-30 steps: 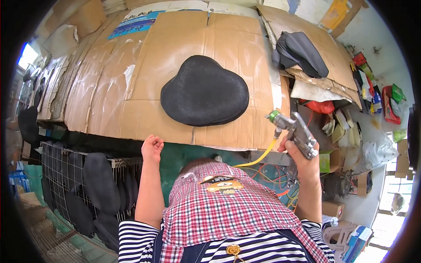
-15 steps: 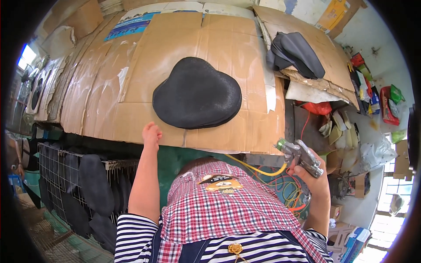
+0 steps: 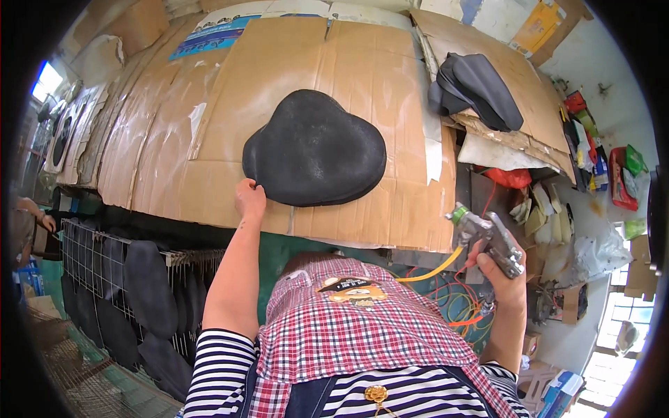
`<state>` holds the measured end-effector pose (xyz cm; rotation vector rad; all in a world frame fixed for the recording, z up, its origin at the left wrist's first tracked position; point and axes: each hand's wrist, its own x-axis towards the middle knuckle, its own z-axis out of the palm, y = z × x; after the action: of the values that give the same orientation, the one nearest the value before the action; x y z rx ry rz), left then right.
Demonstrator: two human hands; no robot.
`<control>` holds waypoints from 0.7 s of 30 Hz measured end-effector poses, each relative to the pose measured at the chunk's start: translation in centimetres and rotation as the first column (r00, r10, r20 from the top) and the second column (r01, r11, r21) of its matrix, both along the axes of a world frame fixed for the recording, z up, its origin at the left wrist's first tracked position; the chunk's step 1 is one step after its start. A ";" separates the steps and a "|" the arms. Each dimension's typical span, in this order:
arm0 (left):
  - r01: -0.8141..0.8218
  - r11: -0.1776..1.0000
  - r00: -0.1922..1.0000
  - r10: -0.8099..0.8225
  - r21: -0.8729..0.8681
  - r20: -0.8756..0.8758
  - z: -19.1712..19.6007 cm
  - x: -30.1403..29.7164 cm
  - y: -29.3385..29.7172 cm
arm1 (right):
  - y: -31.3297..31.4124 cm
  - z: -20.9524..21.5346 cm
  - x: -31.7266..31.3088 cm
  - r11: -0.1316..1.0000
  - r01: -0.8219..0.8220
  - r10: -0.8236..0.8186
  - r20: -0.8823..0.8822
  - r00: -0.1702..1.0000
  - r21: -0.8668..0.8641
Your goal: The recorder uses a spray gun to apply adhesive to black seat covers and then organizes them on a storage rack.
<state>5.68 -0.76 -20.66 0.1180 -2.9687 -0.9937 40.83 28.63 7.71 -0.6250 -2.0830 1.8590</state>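
Observation:
A black, rounded three-lobed pad (image 3: 317, 150), shaped like a wide saddle cover, lies on the cardboard-covered table (image 3: 164, 150). Its lower edge looks layered, as if more than one piece is stacked there. At the pad's lower left edge, my left hand (image 3: 251, 200) is closed, thumb and fingers pinching the rim. My right hand (image 3: 498, 268) is wrapped round a metal spray gun (image 3: 491, 240) with a green ring near its nozzle, held off the table's right front corner. A yellow hose (image 3: 435, 270) runs from the gun.
Folded dark pieces (image 3: 477, 90) rest on a cardboard stack at the back right. Left of me, a wire rack (image 3: 115, 261) carries several black pads. Tangled hoses (image 3: 456, 306) hang below right. Another person's hand (image 3: 47, 223) shows at the far left.
My left hand has moved up and right, from beside the pad to its edge, and its fingers have closed there. The right hand with the spray gun has shifted slightly right.

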 end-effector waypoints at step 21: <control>-0.573 0.206 0.803 -0.055 0.793 0.594 1.3 -0.2 1.1 | 0.4 -0.3 2.5 0.999 -0.002 0.007 0.092 0.996 -0.048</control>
<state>5.52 0.32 -19.33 1.0204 -1.8088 -2.8960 43.37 28.99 7.36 -0.7312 -2.1032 1.9223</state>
